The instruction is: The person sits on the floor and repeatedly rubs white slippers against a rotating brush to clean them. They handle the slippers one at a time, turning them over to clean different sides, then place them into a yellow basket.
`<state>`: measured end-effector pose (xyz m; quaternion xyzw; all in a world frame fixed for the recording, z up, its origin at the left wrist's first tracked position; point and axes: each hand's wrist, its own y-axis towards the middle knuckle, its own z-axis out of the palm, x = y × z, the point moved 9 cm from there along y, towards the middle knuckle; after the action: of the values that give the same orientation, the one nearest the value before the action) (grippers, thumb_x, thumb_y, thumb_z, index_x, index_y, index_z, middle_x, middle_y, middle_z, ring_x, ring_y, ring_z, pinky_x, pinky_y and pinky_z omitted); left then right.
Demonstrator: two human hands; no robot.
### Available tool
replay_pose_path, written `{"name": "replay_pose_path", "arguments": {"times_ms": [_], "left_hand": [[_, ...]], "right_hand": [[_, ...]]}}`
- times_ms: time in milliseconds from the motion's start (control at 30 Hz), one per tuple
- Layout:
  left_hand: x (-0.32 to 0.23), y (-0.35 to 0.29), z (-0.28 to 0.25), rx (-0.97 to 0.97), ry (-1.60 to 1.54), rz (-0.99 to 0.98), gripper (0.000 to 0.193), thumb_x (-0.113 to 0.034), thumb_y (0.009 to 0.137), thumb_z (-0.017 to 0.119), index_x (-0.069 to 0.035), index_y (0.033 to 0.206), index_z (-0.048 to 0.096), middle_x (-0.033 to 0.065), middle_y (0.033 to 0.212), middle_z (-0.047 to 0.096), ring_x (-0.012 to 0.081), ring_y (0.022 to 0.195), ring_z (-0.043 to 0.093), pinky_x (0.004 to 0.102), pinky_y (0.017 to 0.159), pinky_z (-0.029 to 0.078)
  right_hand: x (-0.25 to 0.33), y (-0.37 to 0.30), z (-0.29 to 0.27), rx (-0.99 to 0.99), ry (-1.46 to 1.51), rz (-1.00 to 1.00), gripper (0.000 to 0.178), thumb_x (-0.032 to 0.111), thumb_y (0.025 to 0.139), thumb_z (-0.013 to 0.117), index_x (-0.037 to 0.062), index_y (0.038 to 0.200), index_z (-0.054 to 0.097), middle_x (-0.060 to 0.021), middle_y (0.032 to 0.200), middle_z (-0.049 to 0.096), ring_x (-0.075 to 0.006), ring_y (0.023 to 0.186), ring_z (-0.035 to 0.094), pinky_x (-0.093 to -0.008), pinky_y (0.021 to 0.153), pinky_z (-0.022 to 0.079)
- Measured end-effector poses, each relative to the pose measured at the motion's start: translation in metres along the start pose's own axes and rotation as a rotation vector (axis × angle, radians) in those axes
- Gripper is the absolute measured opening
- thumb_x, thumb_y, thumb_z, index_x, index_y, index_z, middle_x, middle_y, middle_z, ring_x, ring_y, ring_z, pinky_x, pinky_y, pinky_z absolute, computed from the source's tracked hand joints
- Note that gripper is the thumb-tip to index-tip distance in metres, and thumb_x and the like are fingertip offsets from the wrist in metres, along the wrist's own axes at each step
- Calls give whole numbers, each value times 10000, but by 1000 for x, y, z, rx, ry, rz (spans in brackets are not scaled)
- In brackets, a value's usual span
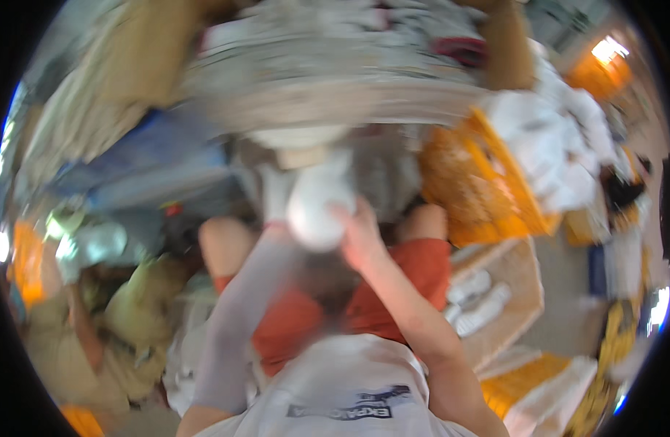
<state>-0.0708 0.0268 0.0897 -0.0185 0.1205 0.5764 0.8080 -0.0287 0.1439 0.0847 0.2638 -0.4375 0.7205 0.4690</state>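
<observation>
Between my knees, below the edge of the work surface, is a smooth white rounded thing, too blurred to name. My right hand, bare, has its fingers closed on the right side of it. Against its left side is my left hand, which looks white-gloved, with a grey sleeve up the forearm; motion smears its fingers. Just above the white thing, a pale rounded form juts out from under the surface.
Greyish-white cloth pieces are piled on the surface. Right of my knee an orange crate leans, with white material beside it. A cardboard box holds white elongated items. Blue sheeting and another person's arm are at left.
</observation>
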Motion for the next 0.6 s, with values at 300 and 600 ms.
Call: {"name": "replay_pose_path", "arguments": {"times_ms": [300,600], "left_hand": [[257,-25,51,-236,925,-515,534,-277,1077,547,-16,1527,431,99,1453,550,207,1270,580,365,1067,495],[266,26,85,-225,788,-403,384,-286,1079,582,3,1329,620,114,1180,707,204,1069,701,353,967,576]], "right_hand": [[379,-195,-307,-1040,-1086,-1322,522,302,999,685,-56,1367,587,-183,1328,650,-311,1237,612,-408,1061,459],[466,-161,-364,-1046,-820,-1262,517,104,782,876,-50,1225,657,-116,1154,723,-205,1003,691,-339,892,529]]}}
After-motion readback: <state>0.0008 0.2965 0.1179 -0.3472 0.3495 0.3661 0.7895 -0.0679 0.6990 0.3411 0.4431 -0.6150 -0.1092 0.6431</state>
